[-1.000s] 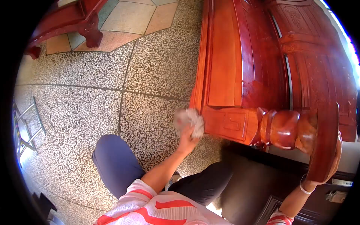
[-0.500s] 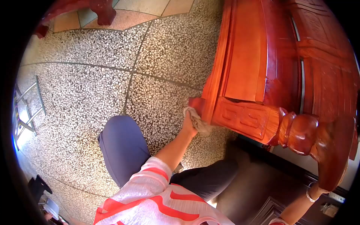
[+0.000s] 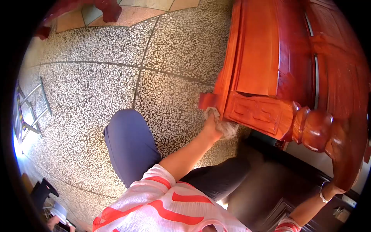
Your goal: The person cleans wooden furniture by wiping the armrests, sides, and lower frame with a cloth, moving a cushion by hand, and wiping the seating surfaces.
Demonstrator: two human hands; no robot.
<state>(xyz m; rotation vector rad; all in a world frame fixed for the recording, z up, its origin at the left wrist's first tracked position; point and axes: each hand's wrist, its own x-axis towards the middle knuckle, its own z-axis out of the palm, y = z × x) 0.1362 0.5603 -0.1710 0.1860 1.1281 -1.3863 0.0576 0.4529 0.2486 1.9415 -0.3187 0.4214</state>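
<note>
My left hand (image 3: 213, 129) is closed on a crumpled, pale beige cloth (image 3: 228, 128). The cloth touches the lower front corner of a carved, reddish-brown wooden bench (image 3: 257, 114), just by its projecting foot (image 3: 206, 101). At the far right, my right hand (image 3: 331, 189), with a bracelet at the wrist, grips the end of the bench's curved armrest (image 3: 349, 154). Its fingers are partly hidden behind the wood. Between the armrest and the carved block stands a rounded, turned post (image 3: 317, 129).
My bent knee (image 3: 129, 133) is over the speckled terrazzo floor (image 3: 85, 92). A metal-framed folding stool (image 3: 33, 108) stands at the left. Another red wooden furniture leg (image 3: 110, 9) rests at the top left. Part of another person (image 3: 54, 221) shows at the lower left.
My left hand and the cloth have moved slightly right and up along the bench corner. The whole view has shifted a little. My right hand stays on the armrest.
</note>
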